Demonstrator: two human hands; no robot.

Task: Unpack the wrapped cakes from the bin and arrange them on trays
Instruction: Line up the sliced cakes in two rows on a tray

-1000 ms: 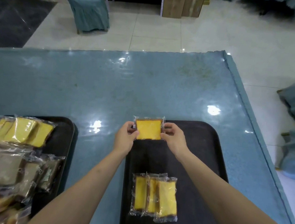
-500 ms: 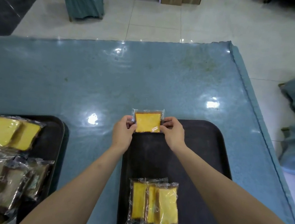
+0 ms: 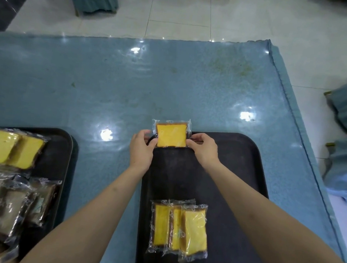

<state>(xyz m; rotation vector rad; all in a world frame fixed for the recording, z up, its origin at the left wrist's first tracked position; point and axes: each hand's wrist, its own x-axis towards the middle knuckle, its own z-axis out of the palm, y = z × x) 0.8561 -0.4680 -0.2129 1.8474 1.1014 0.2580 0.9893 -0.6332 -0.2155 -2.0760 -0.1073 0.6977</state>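
Both your hands, left hand [image 3: 141, 147] and right hand [image 3: 203, 149], pinch the wrapped cake [image 3: 171, 135] between them, face-up at the tray's [image 3: 239, 157] far-left corner.

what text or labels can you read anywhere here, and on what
No text can be read in this view.
Held wrapped cake: faint pale marks along the clear wrapper's seams, too small to read.
Three wrapped cakes on the right tray: the same pale seam print, plus a blurred bluish patch, unreadable.
Wrapped cakes on the left tray: print blurred, unreadable.
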